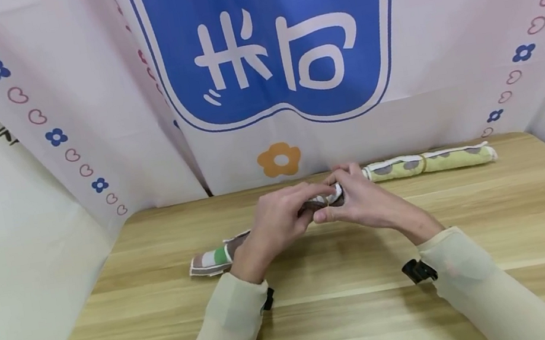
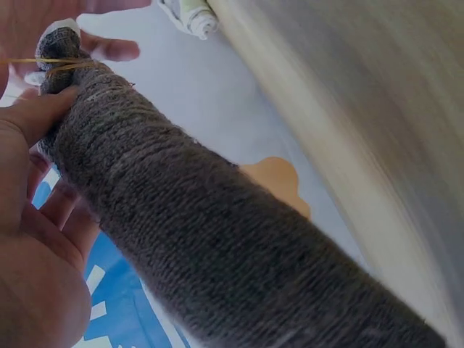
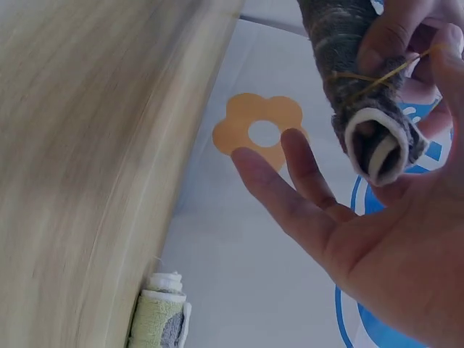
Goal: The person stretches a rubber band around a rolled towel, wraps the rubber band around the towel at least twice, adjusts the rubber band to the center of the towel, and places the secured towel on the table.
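Note:
A dark grey-brown rolled towel (image 2: 210,217) fills much of the left wrist view, its white-edged open end (image 3: 376,145) facing the right wrist camera. My left hand (image 1: 280,217) grips the roll close to that end. A thin yellow rubber band (image 3: 384,78) loops round the roll just behind the end and is drawn out taut to one side. My right hand (image 1: 360,197) holds the stretched part at its thumb side, while other fingers stretch out past the roll. How the thumb and finger meet on the band is partly hidden.
Striped cloth (image 1: 210,258) with a green patch shows left of the left hand, seemingly the same roll's far end. A green, grey-spotted rolled towel (image 1: 449,160) with a band lies at the table's back right. Behind the wooden table (image 1: 350,313) hangs a printed cloth (image 1: 446,44).

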`<state>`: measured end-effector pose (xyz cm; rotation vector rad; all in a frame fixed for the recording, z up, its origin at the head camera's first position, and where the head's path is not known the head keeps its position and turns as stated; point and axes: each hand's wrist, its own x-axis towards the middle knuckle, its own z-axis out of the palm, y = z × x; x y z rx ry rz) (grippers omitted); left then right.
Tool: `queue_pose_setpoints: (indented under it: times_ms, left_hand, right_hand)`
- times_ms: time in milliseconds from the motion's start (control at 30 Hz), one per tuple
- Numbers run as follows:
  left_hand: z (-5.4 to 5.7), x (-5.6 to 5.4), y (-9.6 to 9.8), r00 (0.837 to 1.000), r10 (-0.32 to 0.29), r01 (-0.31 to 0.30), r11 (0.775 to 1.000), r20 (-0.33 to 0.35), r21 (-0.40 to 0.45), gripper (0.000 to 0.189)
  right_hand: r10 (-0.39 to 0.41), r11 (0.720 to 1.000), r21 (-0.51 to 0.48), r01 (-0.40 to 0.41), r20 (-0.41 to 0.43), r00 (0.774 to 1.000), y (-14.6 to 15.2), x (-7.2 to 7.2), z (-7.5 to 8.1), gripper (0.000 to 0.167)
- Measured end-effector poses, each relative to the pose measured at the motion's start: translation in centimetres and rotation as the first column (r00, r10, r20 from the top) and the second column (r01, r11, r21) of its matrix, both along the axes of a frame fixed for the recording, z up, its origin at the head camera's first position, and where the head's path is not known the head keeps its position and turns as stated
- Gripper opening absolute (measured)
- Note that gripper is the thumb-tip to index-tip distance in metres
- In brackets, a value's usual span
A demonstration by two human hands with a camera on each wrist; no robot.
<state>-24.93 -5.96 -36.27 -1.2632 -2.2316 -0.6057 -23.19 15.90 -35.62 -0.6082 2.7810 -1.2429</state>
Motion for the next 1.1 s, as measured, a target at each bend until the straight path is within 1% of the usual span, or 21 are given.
queue_pose_setpoints:
  times_ms: [100, 167, 233, 300, 367, 500, 633, 833, 900, 1033, 1100]
  left_hand:
    - [-0.1, 0.0, 0.0, 1.0, -0.011, 0.011, 1.0, -0.006, -0.016, 0.033]
    - [-0.1, 0.0, 0.0, 1.0, -0.003, 0.002, 1.0, -0.013, -0.029, 0.028]
    - [-0.1, 0.1, 0.0, 1.0, 0.003, -0.004, 0.999, -0.018, -0.041, 0.023]
    - [-0.1, 0.1, 0.2, 1.0, 0.007, -0.009, 0.999, -0.029, -0.052, 0.022]
    - [-0.1, 0.0, 0.3, 0.999, 0.007, -0.009, 0.998, -0.039, -0.06, 0.023]
    - [-0.3, -0.1, 0.3, 0.999, 0.008, -0.01, 0.999, -0.039, -0.051, 0.021]
    - [-0.5, -0.2, 0.1, 0.999, -0.003, 0.002, 1.0, -0.035, -0.014, 0.022]
    - [-1.1, -0.7, 0.2, 0.999, -0.04, 0.041, 0.995, -0.013, 0.091, 0.022]
    - [-1.2, -0.8, 0.2, 0.999, -0.044, 0.043, 0.992, 0.002, 0.122, 0.023]
    - [-1.5, -0.9, 0.3, 0.998, -0.045, 0.037, 0.986, 0.043, 0.165, 0.025]
    - [-1.7, -1.0, 0.3, 0.996, -0.054, 0.039, 0.981, 0.069, 0.191, 0.026]
  right_hand:
    - [0.034, 0.999, 0.002, -0.034, -0.034, 0.999, 0.0, -0.1, 0.1, 0.074]
    - [0.062, 0.998, 0.014, -0.061, -0.059, 0.996, 0.0, -0.1, 0.1, 0.067]
    - [0.072, 0.997, 0.034, -0.07, -0.085, 0.994, -0.1, 0.0, 0.1, 0.064]
    - [0.058, 0.996, 0.076, -0.05, -0.107, 0.993, 0.0, 0.2, 0.2, 0.067]
    - [0.027, 0.991, 0.132, -0.009, -0.132, 0.991, 0.0, 0.5, 0.2, 0.074]
    - [-0.03, 0.968, 0.241, 0.073, -0.177, 0.984, -0.2, 0.7, 0.1, 0.088]
    - [-0.046, 0.951, 0.292, 0.103, -0.196, 0.979, -0.3, 0.6, -0.1, 0.093]
    - [-0.062, 0.942, 0.312, 0.123, -0.2, 0.978, 0.3, 0.0, -0.5, 0.087]
    - [-0.063, 0.94, 0.319, 0.121, -0.186, 0.981, 0.4, -0.2, -0.5, 0.084]
    - [-0.07, 0.925, 0.363, 0.114, -0.132, 0.989, 0.6, -0.6, -0.7, 0.084]
    - [-0.068, 0.926, 0.362, 0.104, -0.111, 0.991, 0.6, -0.8, -0.9, 0.079]
